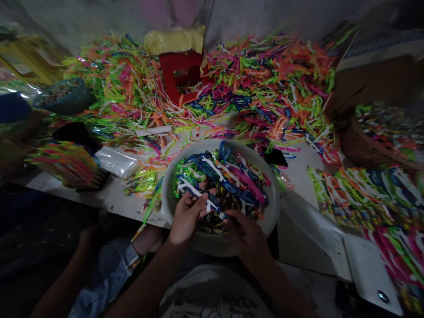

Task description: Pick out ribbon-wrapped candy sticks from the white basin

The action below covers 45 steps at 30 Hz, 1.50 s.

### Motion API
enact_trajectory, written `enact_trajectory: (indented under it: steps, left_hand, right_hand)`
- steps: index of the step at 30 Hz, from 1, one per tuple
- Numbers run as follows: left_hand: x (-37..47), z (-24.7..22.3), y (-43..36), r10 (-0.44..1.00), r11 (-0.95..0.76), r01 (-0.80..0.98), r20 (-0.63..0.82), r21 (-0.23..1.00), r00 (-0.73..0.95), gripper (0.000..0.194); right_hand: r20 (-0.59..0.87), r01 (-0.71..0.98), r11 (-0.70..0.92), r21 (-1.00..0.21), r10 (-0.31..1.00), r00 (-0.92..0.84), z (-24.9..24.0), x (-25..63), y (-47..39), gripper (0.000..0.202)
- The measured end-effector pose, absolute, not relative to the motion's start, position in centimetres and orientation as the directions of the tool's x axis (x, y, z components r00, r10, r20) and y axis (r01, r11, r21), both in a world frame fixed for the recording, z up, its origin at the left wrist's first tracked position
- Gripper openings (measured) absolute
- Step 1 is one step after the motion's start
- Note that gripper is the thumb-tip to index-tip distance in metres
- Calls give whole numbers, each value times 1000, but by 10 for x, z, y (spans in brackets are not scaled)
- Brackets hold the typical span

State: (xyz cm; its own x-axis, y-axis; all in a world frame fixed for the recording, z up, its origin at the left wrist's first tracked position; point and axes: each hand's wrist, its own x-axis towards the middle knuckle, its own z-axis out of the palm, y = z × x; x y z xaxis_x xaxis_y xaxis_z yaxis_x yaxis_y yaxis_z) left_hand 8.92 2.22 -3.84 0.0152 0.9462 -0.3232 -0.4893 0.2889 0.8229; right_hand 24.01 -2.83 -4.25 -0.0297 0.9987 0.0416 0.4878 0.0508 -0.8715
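A round white basin [273, 198] holds a jumble of coloured plastic pieces and small dark items. Over its near side, my left hand [188, 216] pinches a blue and white plastic piece [210, 204] between thumb and fingers. Close by on the right, my right hand [243, 229] has its fingers together at a small white and blue tip [222, 215] near the end of that piece. Whether the tip is joined to the piece is too small to tell.
Behind the basin lie large heaps of coloured plastic pieces [291, 66] around a red stool [172, 77]. Filled clear bags [357, 194] lie at right, a blue-green bowl [66, 99] at left. Another person's arm [76, 260] is at lower left.
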Motion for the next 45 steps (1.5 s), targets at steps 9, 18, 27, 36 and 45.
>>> enact_trajectory:
  steps: [9, 18, 27, 36, 45]
  left_hand:
    - [88, -40, 21, 948, 293, -465, -318, 836, 24, 45]
    - [88, -38, 18, 939, 342, -397, -325, 851, 113, 47]
    - [90, -32, 12, 941, 332, -341, -281, 879, 191, 40]
    - [44, -7, 17, 975, 208, -182, -217, 961, -33, 55]
    - [-78, -10, 64, 927, 322, 857, 50, 402, -371, 59]
  right_hand:
    - [28, 584, 65, -809, 997, -71, -41, 239, -27, 25]
    - [-123, 548, 6, -836, 973, -197, -35, 246, -19, 29]
    - [-67, 339, 9, -941, 975, -212, -40, 243, -22, 26]
    - [-66, 683, 231, -692, 923, -379, -27, 240, -3, 29]
    - [-283, 889, 396, -231, 847, -451, -31, 226, 16, 27]
